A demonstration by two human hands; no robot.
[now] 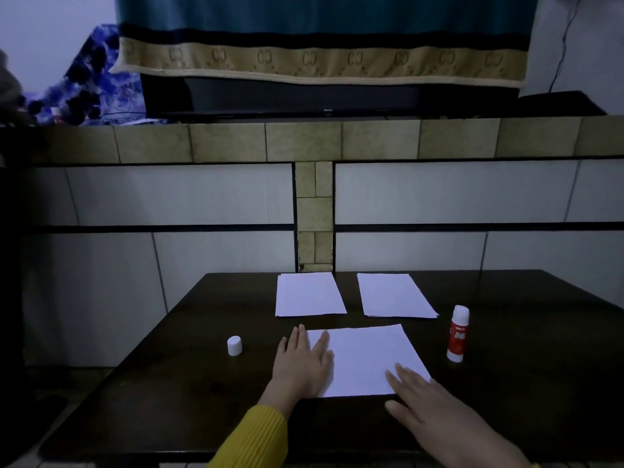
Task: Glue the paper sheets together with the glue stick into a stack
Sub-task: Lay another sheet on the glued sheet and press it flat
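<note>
three paper piles (pixel 366 358), one glue stick (pixel 458 334), one cap (pixel 234 345)

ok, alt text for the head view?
Both hands, left hand and right hand, press flat on a paper sheet on a dark table. Two paper piles lie beyond; an uncapped glue stick stands right, its cap left.

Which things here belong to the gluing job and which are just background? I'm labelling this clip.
Job: near sheet, two far paper piles, glue stick, its cap.
Background: towel, blue cloth.
</note>
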